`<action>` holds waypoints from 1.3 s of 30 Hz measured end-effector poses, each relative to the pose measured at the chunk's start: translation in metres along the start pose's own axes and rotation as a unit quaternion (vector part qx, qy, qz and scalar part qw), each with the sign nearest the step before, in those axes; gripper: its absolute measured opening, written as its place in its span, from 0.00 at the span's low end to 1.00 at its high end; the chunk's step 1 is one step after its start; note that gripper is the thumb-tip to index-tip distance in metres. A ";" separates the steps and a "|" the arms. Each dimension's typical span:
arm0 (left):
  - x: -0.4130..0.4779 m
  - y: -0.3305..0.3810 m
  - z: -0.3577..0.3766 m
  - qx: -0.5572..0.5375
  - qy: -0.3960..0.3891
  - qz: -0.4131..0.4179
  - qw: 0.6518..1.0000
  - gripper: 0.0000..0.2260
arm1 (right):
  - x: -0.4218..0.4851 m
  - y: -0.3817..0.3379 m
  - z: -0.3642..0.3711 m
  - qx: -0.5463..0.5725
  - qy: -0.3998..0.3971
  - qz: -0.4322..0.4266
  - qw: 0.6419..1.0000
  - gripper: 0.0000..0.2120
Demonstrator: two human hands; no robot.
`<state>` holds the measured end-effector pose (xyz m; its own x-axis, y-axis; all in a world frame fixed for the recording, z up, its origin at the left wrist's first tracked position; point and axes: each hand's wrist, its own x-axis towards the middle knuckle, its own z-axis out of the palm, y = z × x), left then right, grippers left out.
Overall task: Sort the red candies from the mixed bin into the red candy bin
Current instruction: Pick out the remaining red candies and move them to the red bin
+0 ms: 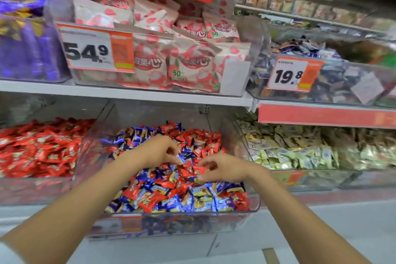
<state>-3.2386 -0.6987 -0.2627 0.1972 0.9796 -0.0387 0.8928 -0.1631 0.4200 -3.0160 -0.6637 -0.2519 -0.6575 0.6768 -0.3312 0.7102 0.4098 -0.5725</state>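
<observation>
Evidently the picking step is in hand: red candies point(200, 170) in the mixed bin point(175, 214) are pinched by both hands' fingers point(200, 177), and carriage toward nine o'clock, into the red candy bin point(36, 188), is called for next.

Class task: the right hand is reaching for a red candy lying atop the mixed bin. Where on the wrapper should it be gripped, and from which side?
Pinch the red candy across its flat wrapper from above, thumb and forefinger of the right hand on opposite edges. It lies flat on the pile with its top exposed.
</observation>
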 end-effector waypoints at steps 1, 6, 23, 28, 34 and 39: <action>-0.003 -0.001 -0.002 -0.013 0.010 -0.002 1.000 0.13 | -0.001 0.002 0.002 -0.008 0.003 0.000 1.000 0.19; -0.022 -0.001 -0.016 -0.055 0.074 -0.009 0.996 0.10 | -0.006 0.000 -0.003 0.033 0.143 -0.045 0.988 0.07; -0.049 -0.004 -0.025 -0.175 0.072 -0.047 0.981 0.10 | 0.007 -0.011 0.006 0.123 0.165 -0.064 0.976 0.06; -0.053 -0.001 -0.033 -0.246 0.047 -0.046 0.967 0.13 | 0.007 -0.011 0.006 0.145 0.174 -0.060 0.972 0.09; -0.051 0.004 -0.023 -0.185 -0.027 -0.075 0.979 0.09 | 0.019 -0.028 0.036 0.007 0.123 -0.086 0.989 0.16; -0.058 0.007 -0.014 -0.111 -0.071 -0.029 0.991 0.08 | 0.019 -0.030 0.026 0.090 0.120 -0.079 0.985 0.13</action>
<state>-3.2493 -0.7546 -0.2452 0.2181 0.9574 -0.1895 0.7960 -0.0621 0.6021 -3.0567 -0.6786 -0.2604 -0.6627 0.7471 -0.0522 0.5325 0.4210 -0.7343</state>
